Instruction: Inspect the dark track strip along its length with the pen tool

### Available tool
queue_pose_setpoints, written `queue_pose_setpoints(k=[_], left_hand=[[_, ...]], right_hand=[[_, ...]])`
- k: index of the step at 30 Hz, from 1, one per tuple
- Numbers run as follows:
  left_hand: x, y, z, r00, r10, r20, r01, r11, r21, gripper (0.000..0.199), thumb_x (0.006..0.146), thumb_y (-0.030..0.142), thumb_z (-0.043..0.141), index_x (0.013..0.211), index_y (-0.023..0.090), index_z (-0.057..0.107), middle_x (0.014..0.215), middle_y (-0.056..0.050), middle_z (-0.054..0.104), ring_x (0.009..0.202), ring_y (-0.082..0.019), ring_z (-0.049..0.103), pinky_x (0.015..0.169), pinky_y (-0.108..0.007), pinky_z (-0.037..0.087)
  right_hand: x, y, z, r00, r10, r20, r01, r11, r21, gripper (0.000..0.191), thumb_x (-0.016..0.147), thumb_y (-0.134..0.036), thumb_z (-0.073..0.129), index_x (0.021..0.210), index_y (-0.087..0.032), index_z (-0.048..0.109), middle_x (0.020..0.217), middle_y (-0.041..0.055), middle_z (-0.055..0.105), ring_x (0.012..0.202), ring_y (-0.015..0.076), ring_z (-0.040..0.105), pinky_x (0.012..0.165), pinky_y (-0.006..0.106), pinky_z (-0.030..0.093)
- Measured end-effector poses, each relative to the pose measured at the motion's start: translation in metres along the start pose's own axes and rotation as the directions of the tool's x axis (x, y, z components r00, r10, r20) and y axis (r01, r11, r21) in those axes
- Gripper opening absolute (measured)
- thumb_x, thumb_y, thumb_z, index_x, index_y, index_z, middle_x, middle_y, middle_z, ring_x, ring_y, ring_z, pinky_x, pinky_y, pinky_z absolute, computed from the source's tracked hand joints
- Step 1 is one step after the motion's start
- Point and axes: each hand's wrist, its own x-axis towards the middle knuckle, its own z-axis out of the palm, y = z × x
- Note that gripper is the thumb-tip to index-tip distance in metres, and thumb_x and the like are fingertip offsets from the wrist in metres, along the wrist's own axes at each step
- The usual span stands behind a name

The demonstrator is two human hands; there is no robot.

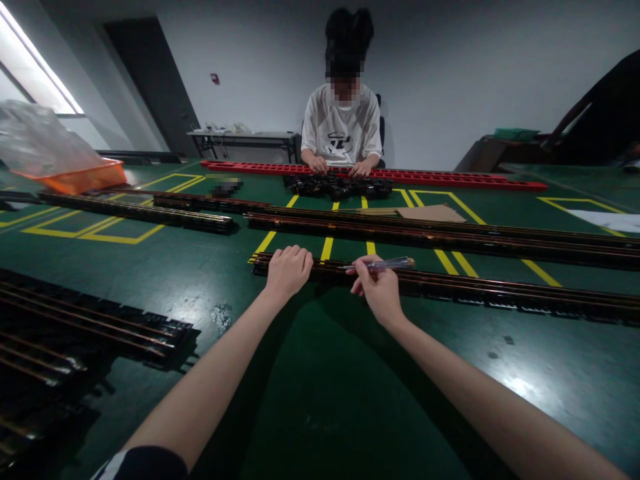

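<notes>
Right grip (377,293) pinches translucent-handled screwdriver (393,264). Left grip (287,273) rests on long black copper-striped rail (475,290), closure unclear. White T-shirt print (339,144) illegible.

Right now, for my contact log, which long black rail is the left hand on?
The long black rail nearest the clear-handled screwdriver; other black rails lie beyond or lower left.

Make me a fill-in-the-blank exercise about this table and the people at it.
1. The left hand touches a long black strip; the slim tool is in the ____ hand.
2. The tape lines on the green table are ____.
3. The tray with the plastic bag is ____.
4. The shirt of the person across the table is ____.

Missing words: right; yellow; orange; white.
</notes>
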Motion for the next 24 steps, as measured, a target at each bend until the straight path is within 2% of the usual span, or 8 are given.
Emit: queue_pose_setpoints(k=[14, 24], left_hand=[[0.002, -0.001, -0.005, 0.995, -0.09, 0.05, 0.09, 0.996, -0.01, 0.044, 0.094, 0.025, 0.023, 0.077, 0.014, 0.062, 0.084, -0.01, 0.067, 0.078, -0.021, 0.061, 0.07, -0.034, 0.039], [0.002, -0.011, -0.002, 0.991, -0.134, 0.028, 0.135, 0.99, -0.027, 0.039, 0.092, 0.025, 0.028, 0.076, 0.015, 0.062, 0.084, -0.01, 0.067, 0.078, -0.021, 0.061, 0.071, -0.033, 0.041]], right_hand=[[0.0, 0.001, 0.001, 1.0, -0.015, 0.008, 0.015, 1.0, -0.006, 0.026, 0.086, -0.043, 0.053, 0.081, -0.019, 0.057, 0.077, 0.0037, 0.07, 0.043, 0.0089, 0.058, 0.039, 0.02, 0.044], [0.0, 0.001, 0.0, 1.0, -0.02, -0.005, 0.02, 1.0, -0.018, 0.026, 0.086, -0.044, 0.054, 0.08, -0.019, 0.057, 0.076, 0.0036, 0.071, 0.043, 0.0088, 0.058, 0.04, 0.02, 0.045]])
